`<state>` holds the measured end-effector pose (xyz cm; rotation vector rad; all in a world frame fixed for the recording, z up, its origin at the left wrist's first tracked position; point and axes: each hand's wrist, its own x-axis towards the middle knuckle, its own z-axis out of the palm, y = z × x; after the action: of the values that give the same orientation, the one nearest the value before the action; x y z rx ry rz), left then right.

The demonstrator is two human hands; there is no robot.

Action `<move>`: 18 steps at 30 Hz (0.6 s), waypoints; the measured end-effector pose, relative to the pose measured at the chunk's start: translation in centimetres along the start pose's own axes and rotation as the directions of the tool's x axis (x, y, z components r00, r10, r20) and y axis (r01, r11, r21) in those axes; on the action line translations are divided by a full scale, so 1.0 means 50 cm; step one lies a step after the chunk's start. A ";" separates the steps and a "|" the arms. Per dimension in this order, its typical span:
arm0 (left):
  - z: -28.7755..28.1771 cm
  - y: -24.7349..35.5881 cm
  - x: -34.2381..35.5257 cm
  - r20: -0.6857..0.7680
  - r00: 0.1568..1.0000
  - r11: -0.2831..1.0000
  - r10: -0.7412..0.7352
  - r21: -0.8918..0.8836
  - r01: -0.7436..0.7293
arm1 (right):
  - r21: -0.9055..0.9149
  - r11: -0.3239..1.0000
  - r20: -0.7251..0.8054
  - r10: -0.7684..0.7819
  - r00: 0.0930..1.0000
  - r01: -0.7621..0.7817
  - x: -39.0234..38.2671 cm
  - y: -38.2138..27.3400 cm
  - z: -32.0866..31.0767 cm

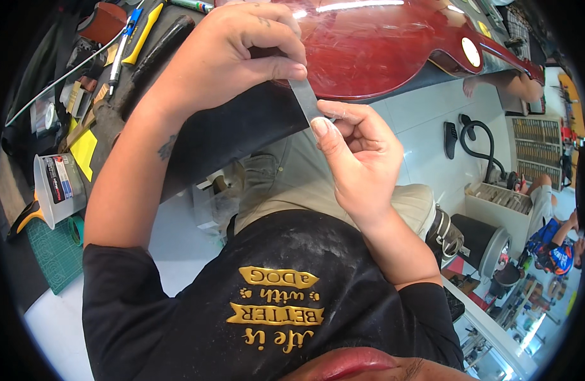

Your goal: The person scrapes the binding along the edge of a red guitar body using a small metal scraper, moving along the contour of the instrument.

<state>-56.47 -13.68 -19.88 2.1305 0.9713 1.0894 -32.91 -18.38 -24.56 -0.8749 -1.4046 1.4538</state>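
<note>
The left hand (235, 54) is held at about 11 o'clock, curled knuckles-up, thumb pressed flat against the bent forefinger in a pinch. The right hand (359, 159) is set just below it toward 4 o'clock, fingers folded in, thumb stretched up toward the left thumb. Both forearms are raised from the lower edge, elbows bent, converging.

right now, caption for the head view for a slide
Both hands pinch a thin metal strip beside a glossy red guitar body.
</note>
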 end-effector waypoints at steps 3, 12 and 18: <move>-0.003 0.000 0.002 0.015 1.000 1.000 -0.012 0.023 0.012 | 0.027 1.000 -0.010 -0.014 1.000 0.014 0.005 0.007 0.003; 0.009 0.000 0.002 0.003 0.999 0.983 0.046 0.178 -0.046 | -0.051 0.999 0.000 -0.002 1.000 0.002 -0.006 0.000 -0.007; 0.001 -0.007 0.002 -0.021 0.994 0.991 0.111 0.080 -0.109 | -0.017 1.000 -0.001 -0.019 1.000 0.019 -0.009 0.003 -0.005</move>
<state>-56.50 -13.42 -20.13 2.2622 0.9322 1.1516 -32.55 -18.70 -24.78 -0.8707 -1.4233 1.4287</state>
